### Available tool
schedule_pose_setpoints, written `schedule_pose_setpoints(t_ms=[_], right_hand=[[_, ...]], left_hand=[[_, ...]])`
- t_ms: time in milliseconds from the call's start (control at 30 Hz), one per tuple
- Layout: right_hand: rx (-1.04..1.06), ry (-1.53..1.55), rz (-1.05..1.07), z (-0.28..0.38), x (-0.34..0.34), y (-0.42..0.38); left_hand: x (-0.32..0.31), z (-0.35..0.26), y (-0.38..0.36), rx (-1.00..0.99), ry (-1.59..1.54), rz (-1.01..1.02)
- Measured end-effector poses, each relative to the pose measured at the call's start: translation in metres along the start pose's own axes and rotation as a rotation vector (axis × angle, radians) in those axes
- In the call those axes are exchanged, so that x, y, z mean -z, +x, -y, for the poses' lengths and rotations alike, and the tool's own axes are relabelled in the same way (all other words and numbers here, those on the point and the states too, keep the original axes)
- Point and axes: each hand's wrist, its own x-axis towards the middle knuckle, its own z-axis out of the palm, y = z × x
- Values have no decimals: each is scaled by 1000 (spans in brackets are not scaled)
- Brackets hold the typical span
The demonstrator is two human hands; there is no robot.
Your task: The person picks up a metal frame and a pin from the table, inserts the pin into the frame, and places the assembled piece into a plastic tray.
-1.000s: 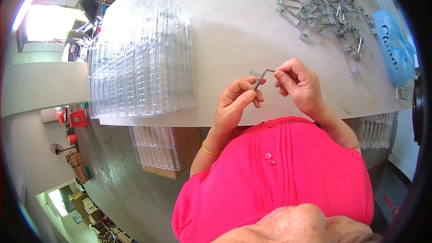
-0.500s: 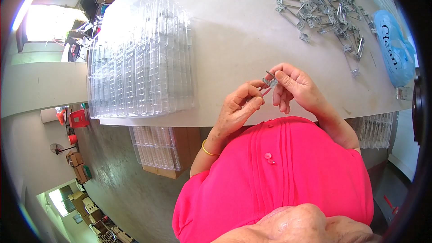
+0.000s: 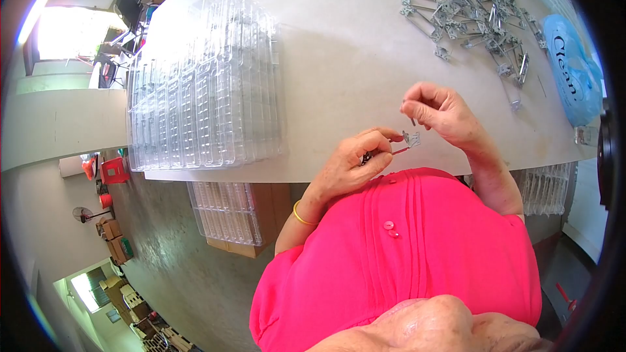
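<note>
My left hand (image 3: 362,158) is closed around a small metal part (image 3: 412,138), which sticks out past the fingertips above the table's front edge. A thin red piece (image 3: 400,150) shows beside that part. Up and to the right, my right hand (image 3: 438,112) pinches a short thin metal pin (image 3: 412,121), apart from the metal part. A heap of metal parts with rods (image 3: 482,19) lies on the table at the back right.
A tall stack of clear plastic trays (image 3: 215,91) stands on the white table (image 3: 339,65) at the left. A blue plastic bag (image 3: 570,68) lies at the right edge. Below the table are a cardboard box (image 3: 272,212) and more clear trays (image 3: 225,212).
My right hand has moved up and to the right, away from my left hand, with the pin in its fingers. My left hand has turned slightly and moved a little right with the metal part.
</note>
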Motion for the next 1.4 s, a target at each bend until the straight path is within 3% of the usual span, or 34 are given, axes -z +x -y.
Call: schedule_pose_setpoints(t_ms=[67,100,167,367,500,567,700,767,1100,1200,1333,1400], right_hand=[[36,98,-57,0,0,0],[72,196,-112,0,-1,1],[116,241,-138,3,-5,-2],[341,204,-181,-4,-25,-11],[460,-26,-243,-11,-31,-11],[716,-432,-312,-7,-32,-10],[630,-371,-297,-9,-39,-10],[444,-381,-244,-14,-39,-10],[272,-338,-196,-5,-33,-13],[173,-304,-39,0,-25,-16],[130,-340,-42,3,-19,-20],[294,-335,-135,-7,-16,-16]], left_hand=[[-3,6,-3,108,-436,-22],[-2,7,-2,109,-435,-21],[2,8,0,157,-756,-102],[6,19,2,142,-926,-145],[4,19,3,127,-987,-146],[5,19,2,110,-954,-156],[4,17,2,44,-780,-131],[1,16,2,42,-753,-133],[3,19,-1,32,-590,-154],[4,20,-1,30,-582,-186],[9,18,-1,69,-570,-244],[13,17,-1,121,-515,-217]])
